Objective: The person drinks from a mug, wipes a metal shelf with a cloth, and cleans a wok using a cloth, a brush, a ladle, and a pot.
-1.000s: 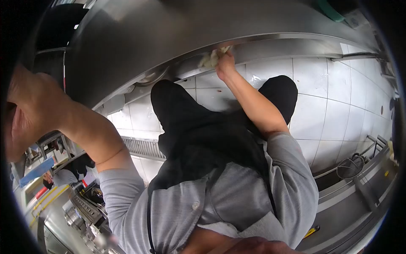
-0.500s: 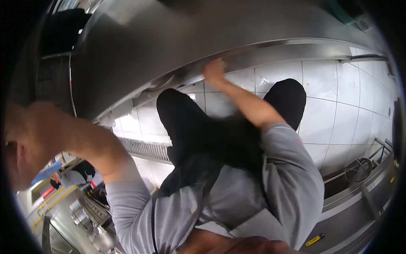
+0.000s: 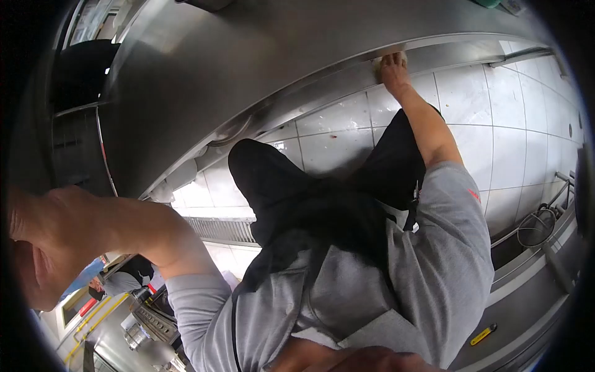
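In the head view, my only feed, I see the right hand point(image 3: 394, 73) with its fingers laid over a crumpled, pale cloth point(image 3: 377, 66), pressing it to the grey metal lower band point(image 3: 328, 85) beneath the edge of a broad, brushed-steel counter point(image 3: 217, 68). Half a second ago that hand was nearer the middle of the band; now it is farther right, beyond the black-trousered right knee, so I judge the cloth is working a new stretch. The left hand point(image 3: 52, 248) is raised close to the lens at the far left, partly cut off; I cannot tell whether it grips anything.
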`<action>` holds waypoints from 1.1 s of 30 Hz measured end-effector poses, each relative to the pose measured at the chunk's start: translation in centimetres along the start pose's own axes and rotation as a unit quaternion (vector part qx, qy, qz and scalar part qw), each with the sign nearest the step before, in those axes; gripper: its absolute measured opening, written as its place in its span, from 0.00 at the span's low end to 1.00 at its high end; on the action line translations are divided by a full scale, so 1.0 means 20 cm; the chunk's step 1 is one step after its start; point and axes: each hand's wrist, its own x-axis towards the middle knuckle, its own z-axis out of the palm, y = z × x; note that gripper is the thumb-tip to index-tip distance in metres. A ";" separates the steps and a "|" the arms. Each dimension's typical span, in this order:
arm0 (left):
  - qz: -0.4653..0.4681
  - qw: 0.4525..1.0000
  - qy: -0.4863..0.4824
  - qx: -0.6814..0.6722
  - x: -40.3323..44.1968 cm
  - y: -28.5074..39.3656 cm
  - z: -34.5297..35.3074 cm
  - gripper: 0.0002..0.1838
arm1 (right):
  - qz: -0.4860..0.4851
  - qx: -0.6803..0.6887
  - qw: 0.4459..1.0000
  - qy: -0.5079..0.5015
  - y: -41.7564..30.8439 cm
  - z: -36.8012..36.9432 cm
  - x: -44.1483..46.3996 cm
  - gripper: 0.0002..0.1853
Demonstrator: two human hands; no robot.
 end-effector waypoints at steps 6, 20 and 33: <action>0.000 1.000 -0.012 0.002 0.01 0.01 0.00 0.26 | -0.094 0.210 0.972 0.039 -0.99 0.00 0.04 0.20; -0.036 0.998 0.020 0.051 -0.02 0.14 0.03 0.26 | -0.110 0.120 0.985 -0.063 -0.03 -0.07 -0.10 0.18; 0.000 1.000 -0.001 0.019 0.00 -0.02 -0.03 0.25 | -0.374 0.173 0.910 0.028 -0.52 -0.22 -0.18 0.23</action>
